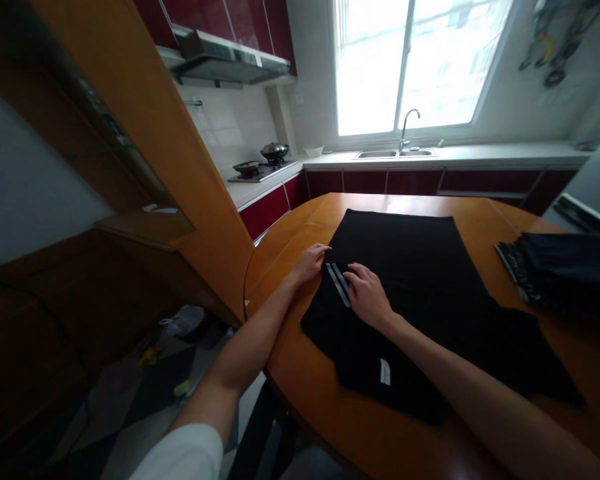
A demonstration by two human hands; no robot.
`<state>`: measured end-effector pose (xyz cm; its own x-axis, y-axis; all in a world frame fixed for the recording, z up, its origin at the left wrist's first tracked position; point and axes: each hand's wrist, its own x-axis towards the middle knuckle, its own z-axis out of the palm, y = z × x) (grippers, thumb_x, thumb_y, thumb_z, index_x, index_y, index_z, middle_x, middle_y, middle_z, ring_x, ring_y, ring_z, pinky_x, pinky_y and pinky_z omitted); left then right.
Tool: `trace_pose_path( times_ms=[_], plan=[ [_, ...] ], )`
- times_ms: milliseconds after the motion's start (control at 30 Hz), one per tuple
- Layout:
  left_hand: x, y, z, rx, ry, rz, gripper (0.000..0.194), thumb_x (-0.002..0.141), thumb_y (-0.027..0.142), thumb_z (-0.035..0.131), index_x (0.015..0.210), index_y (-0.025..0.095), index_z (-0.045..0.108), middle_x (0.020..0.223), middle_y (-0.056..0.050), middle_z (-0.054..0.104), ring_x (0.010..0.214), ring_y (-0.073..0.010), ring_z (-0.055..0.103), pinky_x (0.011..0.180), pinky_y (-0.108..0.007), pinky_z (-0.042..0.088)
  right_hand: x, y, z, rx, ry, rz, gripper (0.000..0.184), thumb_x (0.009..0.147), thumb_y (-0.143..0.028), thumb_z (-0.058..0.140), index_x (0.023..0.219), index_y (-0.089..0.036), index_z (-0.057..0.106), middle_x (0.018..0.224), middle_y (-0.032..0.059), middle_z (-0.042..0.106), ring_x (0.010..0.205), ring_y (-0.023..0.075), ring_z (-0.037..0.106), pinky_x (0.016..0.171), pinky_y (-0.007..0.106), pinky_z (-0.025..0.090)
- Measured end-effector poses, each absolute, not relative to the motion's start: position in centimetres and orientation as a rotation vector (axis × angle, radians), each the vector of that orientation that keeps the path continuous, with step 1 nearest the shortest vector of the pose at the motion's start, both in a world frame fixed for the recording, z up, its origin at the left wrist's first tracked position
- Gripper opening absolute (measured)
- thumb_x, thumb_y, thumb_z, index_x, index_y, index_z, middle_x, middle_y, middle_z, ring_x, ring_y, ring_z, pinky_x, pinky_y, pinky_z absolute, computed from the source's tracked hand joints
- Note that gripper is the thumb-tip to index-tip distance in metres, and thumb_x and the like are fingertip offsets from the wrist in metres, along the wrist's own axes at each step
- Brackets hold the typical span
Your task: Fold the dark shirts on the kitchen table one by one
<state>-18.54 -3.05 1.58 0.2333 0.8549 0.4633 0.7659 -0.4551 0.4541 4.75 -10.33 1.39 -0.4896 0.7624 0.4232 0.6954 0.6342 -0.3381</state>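
Note:
A black T-shirt lies spread over the round wooden table, its collar side with a small white label toward me. Two grey stripes mark the sleeve folded in at its left side. My left hand is at the shirt's left edge, fingertips closed on the cloth just beyond the stripes. Right beside the stripes, my right hand rests on the fabric, palm down, with its fingers a little bent and apart. The undersides of both hands' fingers are hidden.
A stack of dark folded clothes lies on the right of the wooden table. An orange wooden panel stands close on the left. Behind are a sink, a stove with pans, and a window.

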Motion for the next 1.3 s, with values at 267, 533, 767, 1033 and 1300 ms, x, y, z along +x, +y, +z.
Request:
trace_pose_path(
  times_ms=[267, 533, 767, 1033, 1300],
  plan=[
    [-15.9, -5.9, 0.0, 2.480, 1.628, 0.419, 0.045, 0.102, 0.032, 0.040, 0.146, 0.023, 0.047, 0.155, -0.009, 0.044, 0.146, -0.0244, 0.034, 0.119, -0.047, 0.026, 4.2, -10.4, -0.8, -1.162, -2.586, 0.239, 0.059, 0.097, -0.026, 0.034, 0.151, -0.005, 0.037, 0.161, 0.0188, 0.026, 0.150, 0.0279, 0.021, 0.120, 0.050, 0.017],
    [-16.2, -8.5, 0.4, 2.493, 1.650, 0.172, 0.056, 0.104, 0.042, 0.033, 0.158, 0.028, 0.025, 0.166, -0.006, 0.014, 0.153, -0.0248, 0.006, 0.121, -0.055, 0.008, 4.2, -10.2, -1.2, -1.174, -2.561, 0.228, 0.060, 0.096, -0.027, 0.035, 0.152, -0.006, 0.036, 0.161, 0.0179, 0.026, 0.151, 0.0271, 0.021, 0.120, 0.050, 0.016],
    [-17.6, -15.7, 1.6, 2.536, 1.510, 0.082, 0.058, 0.105, 0.041, 0.032, 0.159, 0.037, 0.011, 0.165, 0.003, 0.015, 0.153, -0.0203, 0.006, 0.124, -0.047, 0.010, 4.1, -10.3, -0.9, -1.160, -2.529, 0.259, 0.060, 0.096, -0.029, 0.035, 0.151, -0.004, 0.038, 0.160, 0.0188, 0.028, 0.150, 0.0289, 0.022, 0.120, 0.050, 0.017],
    [-18.5, -21.6, 3.3, 2.507, 1.428, -0.031, 0.060, 0.103, 0.040, 0.035, 0.157, 0.043, 0.007, 0.163, 0.007, 0.019, 0.153, -0.0200, 0.006, 0.125, -0.048, 0.008, 4.1, -10.2, -0.5, -1.172, -2.473, 0.335, 0.054, 0.095, -0.025, 0.040, 0.147, -0.011, 0.045, 0.159, 0.0170, 0.034, 0.149, 0.0265, 0.027, 0.119, 0.048, 0.019],
    [-18.4, -16.5, 4.9, 2.407, 1.536, 0.412, 0.053, 0.105, 0.041, 0.024, 0.157, 0.032, 0.029, 0.161, 0.003, 0.032, 0.150, -0.0159, 0.023, 0.124, -0.039, 0.021, 4.0, -10.2, 0.0, -1.272, -2.359, 0.359, 0.052, 0.095, -0.018, 0.036, 0.145, -0.008, 0.046, 0.155, 0.0174, 0.041, 0.146, 0.0253, 0.033, 0.118, 0.043, 0.024]
  ],
)
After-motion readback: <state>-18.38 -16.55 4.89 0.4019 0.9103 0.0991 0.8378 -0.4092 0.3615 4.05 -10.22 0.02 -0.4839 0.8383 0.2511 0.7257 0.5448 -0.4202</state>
